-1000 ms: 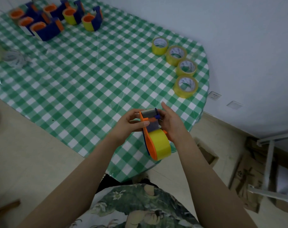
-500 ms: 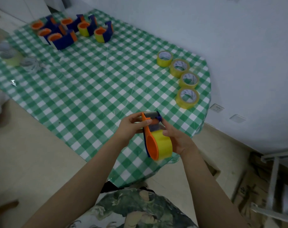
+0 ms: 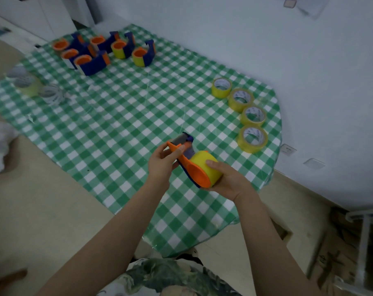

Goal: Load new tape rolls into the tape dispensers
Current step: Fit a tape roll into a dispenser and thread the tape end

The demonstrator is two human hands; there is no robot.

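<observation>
We hold a dispenser [image 3: 199,175] over the table's [image 3: 117,129] near edge. Our left hand [image 3: 162,165] pinches its front end, and our right hand [image 3: 228,180] grips the roll [image 3: 204,165] seated in it. Spare rolls [image 3: 252,138] lie right, other dispensers [image 3: 117,50] far left.

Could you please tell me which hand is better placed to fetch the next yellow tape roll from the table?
The right hand, probably: the nearest yellow tape roll lies just beyond it, though it cradles the tape dispenser. The left hand pinches the dispenser's front end, farther from the row.
</observation>
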